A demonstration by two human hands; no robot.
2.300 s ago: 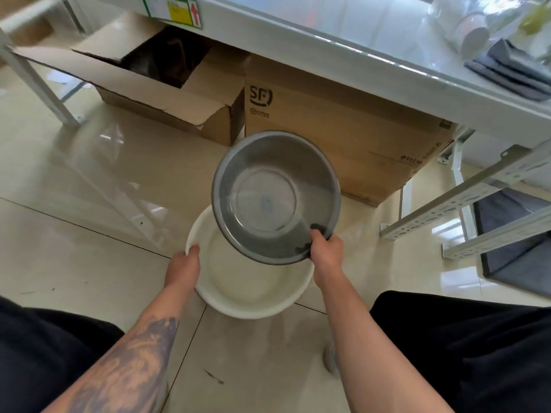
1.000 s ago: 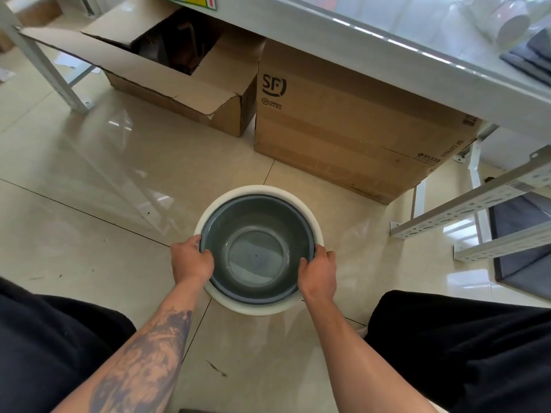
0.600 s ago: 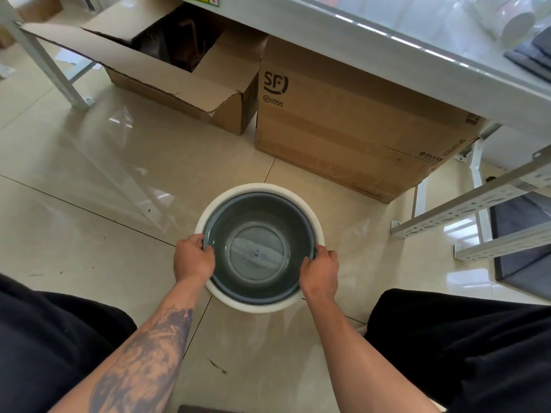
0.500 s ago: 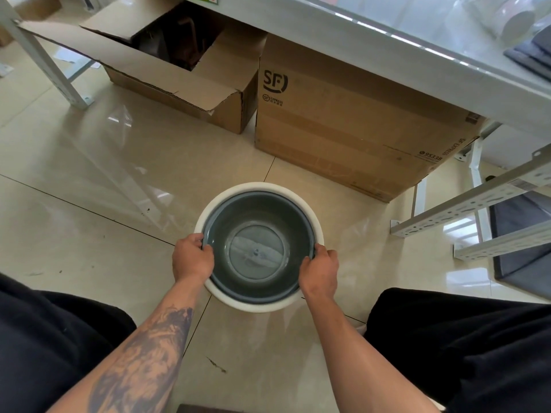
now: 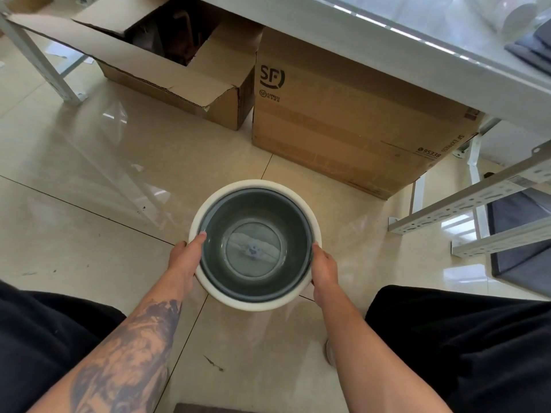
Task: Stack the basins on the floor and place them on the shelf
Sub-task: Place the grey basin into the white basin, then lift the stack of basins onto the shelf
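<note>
A grey basin (image 5: pixel 255 244) sits nested inside a larger white basin (image 5: pixel 256 304), and only the white one's rim shows around it. The stack is over the beige floor tiles in the middle of the view. My left hand (image 5: pixel 186 257) grips the stack's left rim with the thumb over the edge. My right hand (image 5: pixel 325 268) grips the right rim. A white shelf (image 5: pixel 417 49) runs across the top of the view, above the boxes.
An open cardboard box (image 5: pixel 167 73) and a closed SF cardboard box (image 5: pixel 351 126) stand under the shelf. A white metal rack frame (image 5: pixel 477 201) is on the right. A white shelf leg (image 5: pixel 44 70) stands at the left. My dark-trousered knees frame the bottom.
The grey basin, held tilted above the white one by my right hand, went down into it. Both hands then took the stack's rim, which looks slightly raised and tilted now.
</note>
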